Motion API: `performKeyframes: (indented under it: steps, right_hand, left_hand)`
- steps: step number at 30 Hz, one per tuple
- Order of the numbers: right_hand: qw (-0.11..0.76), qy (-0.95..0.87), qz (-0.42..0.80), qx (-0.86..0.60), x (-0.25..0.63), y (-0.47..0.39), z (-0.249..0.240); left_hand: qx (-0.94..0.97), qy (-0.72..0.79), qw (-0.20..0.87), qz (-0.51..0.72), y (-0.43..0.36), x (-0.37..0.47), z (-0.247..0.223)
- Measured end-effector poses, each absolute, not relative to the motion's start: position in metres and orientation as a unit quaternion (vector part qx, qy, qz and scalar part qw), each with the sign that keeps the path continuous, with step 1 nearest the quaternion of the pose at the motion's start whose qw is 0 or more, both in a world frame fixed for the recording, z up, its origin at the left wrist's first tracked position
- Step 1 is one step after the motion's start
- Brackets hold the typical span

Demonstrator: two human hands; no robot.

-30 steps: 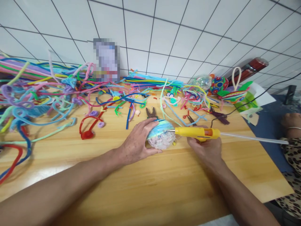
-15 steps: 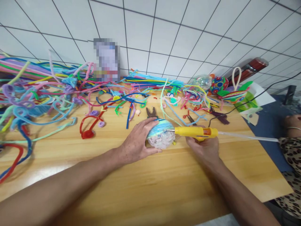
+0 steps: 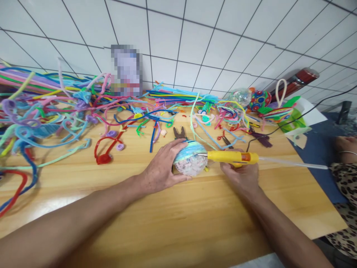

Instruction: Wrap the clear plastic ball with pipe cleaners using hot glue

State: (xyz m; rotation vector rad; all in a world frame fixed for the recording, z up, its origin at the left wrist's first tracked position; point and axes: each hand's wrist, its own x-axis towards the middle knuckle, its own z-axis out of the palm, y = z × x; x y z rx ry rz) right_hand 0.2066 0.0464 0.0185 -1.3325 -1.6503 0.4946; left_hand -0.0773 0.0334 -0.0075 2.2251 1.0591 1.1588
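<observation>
A round clear ball (image 3: pixel 192 160), its upper part covered in blue and pale green strips, is held by my left hand (image 3: pixel 161 167) from the left side. My right hand (image 3: pixel 244 175) is wrapped round the handle of a yellow glue gun (image 3: pixel 232 157). The metal nozzle points left and meets the ball near the lower edge of the coloured strips. A long clear glue stick (image 3: pixel 292 163) extends from the gun's back toward the right. Just behind the ball, pliers (image 3: pixel 180 133) lie on the wooden table (image 3: pixel 167 223).
Tangled pipe cleaners (image 3: pixel 61 115) cover the table's left and back. A clear ball (image 3: pixel 241 97) and a patterned ball (image 3: pixel 260 99) sit at the back right. A black cable (image 3: pixel 301 118) crosses there. Another person's spotted sleeve (image 3: pixel 346 182) is at the right edge.
The person's hand at the right edge has shifted slightly to the left. My two hands, the ball and the glue gun have hardly moved.
</observation>
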Motion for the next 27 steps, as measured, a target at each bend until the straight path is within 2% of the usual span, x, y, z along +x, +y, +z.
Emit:
performKeyframes:
  steps: [17, 27]
  right_hand:
    - [0.430, -0.674, 0.188, -0.570, 0.2059, 0.0437, 0.0261]
    - [0.442, -0.677, 0.187, -0.558, 0.2060, 0.0411, 0.0242]
  left_hand:
    - [0.802, 0.381, 0.206, 0.412, 0.0329, -0.0777, -0.0074]
    - [0.798, 0.378, 0.208, 0.420, 0.0337, -0.0776, -0.0071]
